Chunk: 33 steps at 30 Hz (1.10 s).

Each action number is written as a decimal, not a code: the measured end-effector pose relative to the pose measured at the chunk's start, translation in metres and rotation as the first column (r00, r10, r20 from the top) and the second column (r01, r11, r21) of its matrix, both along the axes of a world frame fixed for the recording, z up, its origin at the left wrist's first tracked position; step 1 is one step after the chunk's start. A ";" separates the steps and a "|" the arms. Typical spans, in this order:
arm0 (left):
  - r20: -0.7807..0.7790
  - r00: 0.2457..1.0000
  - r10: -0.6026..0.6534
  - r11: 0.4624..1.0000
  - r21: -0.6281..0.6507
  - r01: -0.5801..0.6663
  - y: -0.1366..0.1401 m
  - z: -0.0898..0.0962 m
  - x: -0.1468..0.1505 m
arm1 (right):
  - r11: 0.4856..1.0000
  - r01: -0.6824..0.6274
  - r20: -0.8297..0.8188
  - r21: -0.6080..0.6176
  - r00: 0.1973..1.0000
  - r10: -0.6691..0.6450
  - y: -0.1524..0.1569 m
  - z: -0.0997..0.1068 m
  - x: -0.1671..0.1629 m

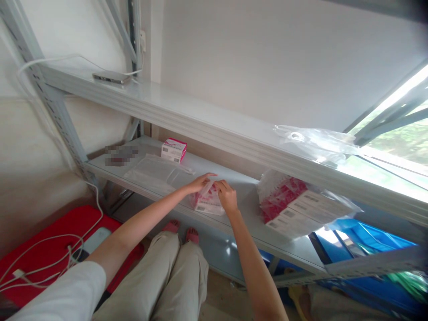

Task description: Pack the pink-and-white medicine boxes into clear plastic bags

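Observation:
A pink-and-white box (209,205) sits inside a clear plastic bag (219,208) on the lower shelf board, near its front edge. At the top of the bag, my left hand (201,183) holds the plastic from the left, fingers pointing right. My right hand (226,194) is closed, pinching the bag's upper right part, with the fingertips close to those of the left. Further left on the same board lie a flat clear plastic bag (152,171) and, behind it, another pink-and-white box (173,150).
Right of my hands, several pink-and-white boxes (297,207) stand bagged together. The upper shelf (200,111) overhangs behind my hands, bearing a clear plastic bundle (314,140) and a flat grey device (111,77). White cables (47,258) trail over a red surface (33,240). A blue container (374,238) is at right.

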<state>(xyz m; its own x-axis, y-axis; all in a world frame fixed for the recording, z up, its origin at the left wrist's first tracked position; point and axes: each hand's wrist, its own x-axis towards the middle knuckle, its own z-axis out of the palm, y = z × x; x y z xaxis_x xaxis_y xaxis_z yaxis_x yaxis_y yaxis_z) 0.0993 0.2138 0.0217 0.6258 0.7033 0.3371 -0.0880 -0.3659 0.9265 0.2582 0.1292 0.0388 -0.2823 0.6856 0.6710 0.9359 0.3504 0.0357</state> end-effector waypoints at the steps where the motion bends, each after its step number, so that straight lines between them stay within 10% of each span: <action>1: -0.010 1.000 0.019 0.999 0.032 -0.018 0.000 0.000 0.000 | 1.000 -0.003 -0.024 0.011 1.000 0.003 0.001 -0.002 -0.001; 5: -0.067 0.969 0.239 0.965 0.125 -0.230 -0.002 0.003 -0.003 | 0.999 0.003 -0.136 0.041 0.991 0.002 0.002 -0.009 0.002; 12: -0.072 0.997 -0.005 0.996 0.087 0.011 -0.006 0.007 0.002 | 0.998 -0.027 -0.189 -0.053 0.982 0.016 -0.003 -0.019 0.007; 19: -0.225 0.970 0.094 0.956 0.292 -0.025 -0.001 0.011 0.006 | 0.999 0.034 -0.382 -0.032 0.923 -0.044 -0.003 -0.017 0.005; 26: -0.458 0.853 0.252 0.714 0.683 0.156 -0.009 0.020 -0.025 | 0.986 0.004 -0.648 -0.168 0.753 -0.113 -0.011 -0.026 0.017; 33: -0.515 0.773 0.371 0.561 0.787 0.255 -0.007 0.014 -0.072 | 0.853 0.390 -0.446 -0.346 0.732 -0.515 -0.035 -0.047 0.044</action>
